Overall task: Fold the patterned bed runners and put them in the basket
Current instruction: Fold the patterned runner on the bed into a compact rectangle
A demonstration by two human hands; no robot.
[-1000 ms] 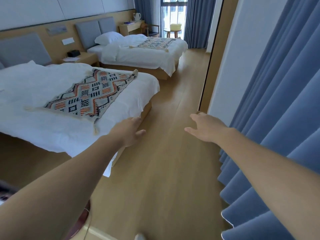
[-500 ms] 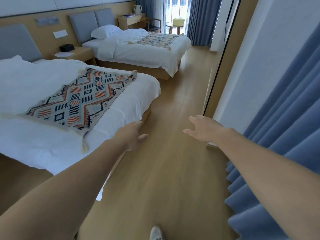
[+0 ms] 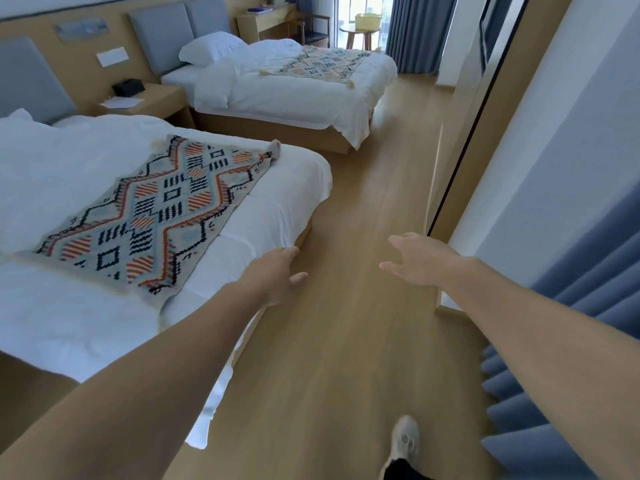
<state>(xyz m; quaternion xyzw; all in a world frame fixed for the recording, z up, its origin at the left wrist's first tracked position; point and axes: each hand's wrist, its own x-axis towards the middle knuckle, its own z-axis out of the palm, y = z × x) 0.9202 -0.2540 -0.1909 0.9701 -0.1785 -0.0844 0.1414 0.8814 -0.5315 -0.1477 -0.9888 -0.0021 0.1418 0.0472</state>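
Orange, black and pale blue shapes covered the near runner (image 3: 152,216). It lay flat and unfolded across the near bed (image 3: 277,209), just as it did half a second before. The far runner (image 3: 318,64) lay spread on the far bed (image 3: 294,98). The yellow basket (image 3: 367,20) sat on a small round table (image 3: 360,32) by the window, well apart from both runners.

The left hand (image 3: 277,275) reached out by the foot corner of the near bed. Its fingers were straight and loose and held nothing. I could not tell if it touched the sheet. The right hand (image 3: 415,259) was out over the wood floor (image 3: 346,341), fingers spread a little, and it held nothing too. Both hands were empty before as well.

The 2 beds looked closer than before, and the white shoe (image 3: 403,441) showed more at the bottom. Blue curtain (image 3: 609,258) hung on the right.
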